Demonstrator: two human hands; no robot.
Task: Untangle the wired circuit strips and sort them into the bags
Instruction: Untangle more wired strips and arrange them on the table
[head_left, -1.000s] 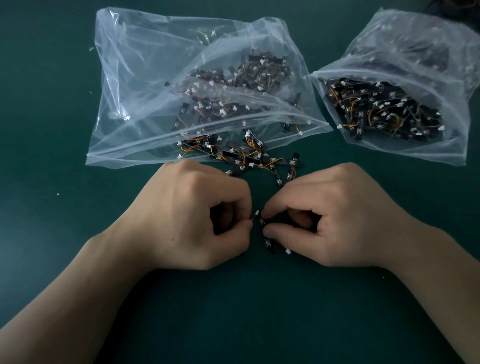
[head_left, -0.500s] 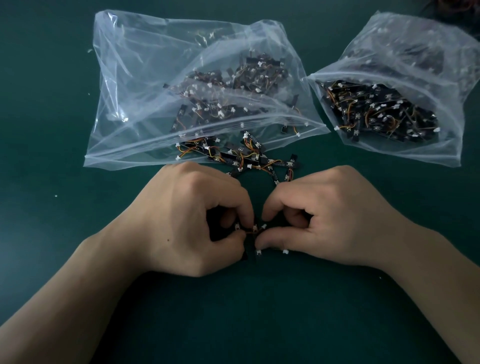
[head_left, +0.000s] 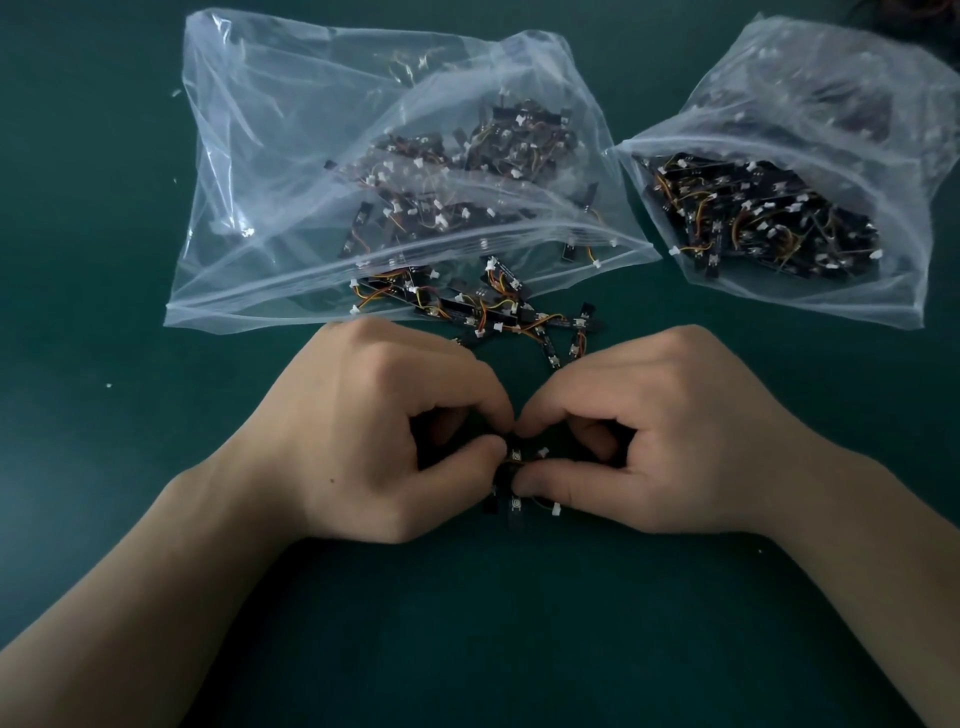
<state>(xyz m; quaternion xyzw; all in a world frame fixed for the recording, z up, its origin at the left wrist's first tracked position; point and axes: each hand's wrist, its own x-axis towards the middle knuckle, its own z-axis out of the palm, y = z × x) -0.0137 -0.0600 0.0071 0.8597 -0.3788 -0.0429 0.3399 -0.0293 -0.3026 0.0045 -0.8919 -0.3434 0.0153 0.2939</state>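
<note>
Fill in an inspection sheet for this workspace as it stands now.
Surface: dark green table mat.
Job's things: large clear plastic zip bag at left and smaller clear plastic bag at right, both holding black circuit strips; loose tangle of black wired strips at the large bag's mouth; small bundle of black strips between the hands.
Clutter: white specks on the mat.
Grippers: left hand and right hand both pinch the small bundle with curled fingers.
Cables: orange and yellow wires on the strips; dark cords at the far right corner, unclear.
Surroundings: nothing seen.
</note>
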